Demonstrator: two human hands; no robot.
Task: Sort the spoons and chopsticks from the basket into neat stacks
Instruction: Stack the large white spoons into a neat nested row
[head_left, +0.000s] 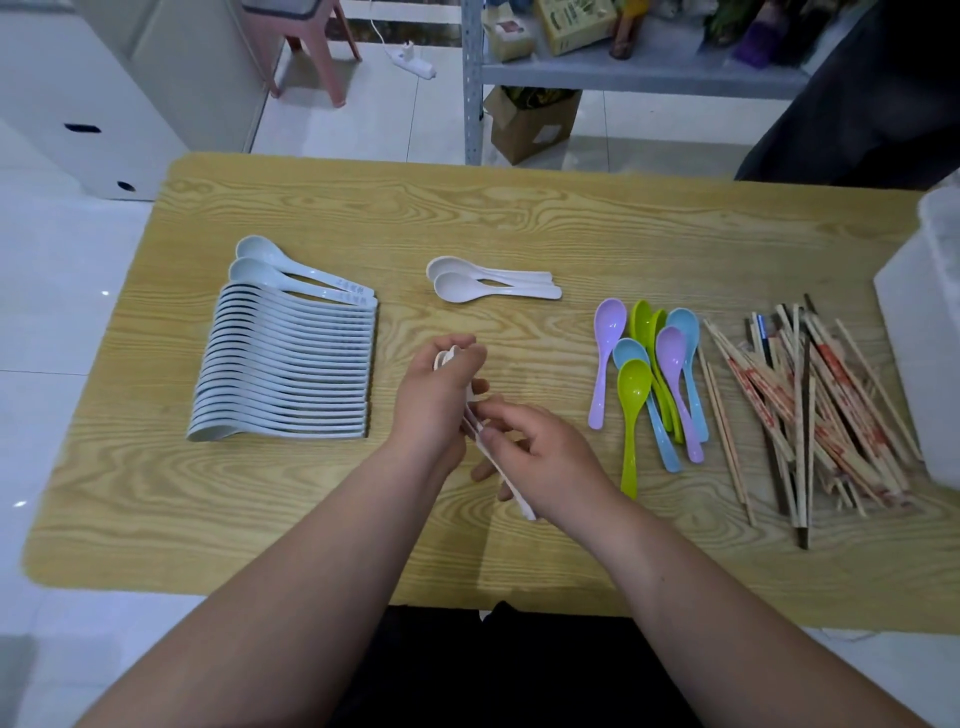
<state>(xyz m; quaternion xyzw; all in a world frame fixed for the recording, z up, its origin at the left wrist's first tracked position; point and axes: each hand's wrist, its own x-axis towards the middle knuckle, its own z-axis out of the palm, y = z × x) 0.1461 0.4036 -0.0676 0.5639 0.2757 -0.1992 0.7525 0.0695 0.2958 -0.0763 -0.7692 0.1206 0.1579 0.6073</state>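
Above the middle of the wooden table (519, 218), my left hand (441, 400) grips a small bundle of white plastic spoons (501, 470) near their bowls. My right hand (540, 454) pinches the handles of the same bundle. A long neat row of pale blue ceramic spoons (291, 364) lies at the left. Two white spoons (483, 285) lie stacked behind my hands. A loose group of purple, green and blue plastic spoons (649, 374) lies at the right, beside a jumbled pile of wooden chopsticks (821, 410).
A white plastic basket (930, 332) stands at the table's right edge. Behind the table are a metal shelf with boxes (571, 73), a cardboard box (530, 124) on the floor, a pink stool (311, 47) and a white cabinet (104, 93).
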